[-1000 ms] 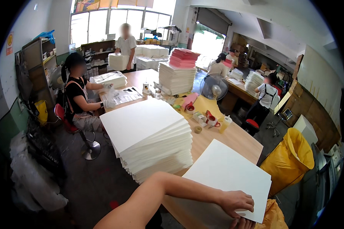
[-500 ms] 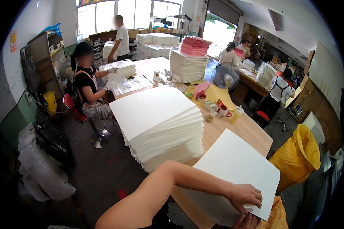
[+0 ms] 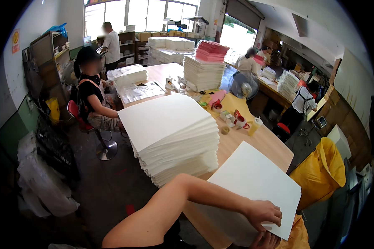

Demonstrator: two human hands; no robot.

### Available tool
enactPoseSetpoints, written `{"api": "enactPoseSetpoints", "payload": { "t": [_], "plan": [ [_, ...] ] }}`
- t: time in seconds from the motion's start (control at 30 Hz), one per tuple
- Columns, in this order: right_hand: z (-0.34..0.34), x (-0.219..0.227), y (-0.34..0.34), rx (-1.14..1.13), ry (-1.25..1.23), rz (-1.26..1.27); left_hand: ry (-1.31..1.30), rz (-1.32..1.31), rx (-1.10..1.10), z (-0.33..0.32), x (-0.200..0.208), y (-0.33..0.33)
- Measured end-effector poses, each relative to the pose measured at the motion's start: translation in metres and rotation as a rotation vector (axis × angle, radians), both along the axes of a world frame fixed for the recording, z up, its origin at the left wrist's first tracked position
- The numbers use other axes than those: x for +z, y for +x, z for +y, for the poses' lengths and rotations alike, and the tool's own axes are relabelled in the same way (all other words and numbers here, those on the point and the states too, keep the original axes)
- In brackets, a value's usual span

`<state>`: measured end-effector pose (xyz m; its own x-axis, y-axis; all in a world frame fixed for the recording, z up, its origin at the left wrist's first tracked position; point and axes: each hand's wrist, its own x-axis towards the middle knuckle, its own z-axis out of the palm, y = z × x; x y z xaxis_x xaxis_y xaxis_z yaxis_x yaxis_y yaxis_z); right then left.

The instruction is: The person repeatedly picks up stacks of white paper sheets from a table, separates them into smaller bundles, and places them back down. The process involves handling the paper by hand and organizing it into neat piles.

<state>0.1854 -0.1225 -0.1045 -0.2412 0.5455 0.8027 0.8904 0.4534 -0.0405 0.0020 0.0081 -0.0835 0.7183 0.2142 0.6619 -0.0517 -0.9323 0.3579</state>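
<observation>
A large white sheet (image 3: 253,178), like card or foam board, lies at the table's near right corner. It appears to have at least one more layer under it. My left hand (image 3: 264,213) reaches across from the lower left and rests on the sheet near its lower right edge, fingers curled and pressed down. Just below it, my right hand (image 3: 266,240) holds the sheet's near edge; only its fingers show, the rest is cut off by the picture's lower edge. To the left stands a tall, slightly fanned stack of white sheets (image 3: 166,120).
Tape rolls (image 3: 239,120), a bottle of yellowish liquid (image 3: 255,125) and yellow paper (image 3: 237,106) lie farther back on the table. A yellow bag (image 3: 320,174) stands at the right. A seated co-worker (image 3: 91,91) is at the left edge, a fan (image 3: 244,85) behind.
My hands keep nearly the same place on the sheet. The whole view has shifted slightly. The seated co-worker's arms have lowered, and the standing person at the back has moved left.
</observation>
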Motion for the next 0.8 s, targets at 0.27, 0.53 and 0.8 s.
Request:
{"api": "enactPoseSetpoints", "payload": {
  "t": [0.27,0.53,0.8],
  "plan": [
    [-0.002,-0.0025,0.0008,0.009,-0.016,0.038,0.001,-0.058,0.004,0.0036,-0.0088,0.0056],
    [-0.0038,-0.0026,-0.0009,-0.02,-0.029,0.032,0.048,-0.069,0.001,0.0066,-0.009,0.007],
    [-0.0042,-0.0025,0.0007,0.002,-0.028,0.03,0.025,-0.039,-0.009,0.0022,-0.003,0.0024]
  ]
}}
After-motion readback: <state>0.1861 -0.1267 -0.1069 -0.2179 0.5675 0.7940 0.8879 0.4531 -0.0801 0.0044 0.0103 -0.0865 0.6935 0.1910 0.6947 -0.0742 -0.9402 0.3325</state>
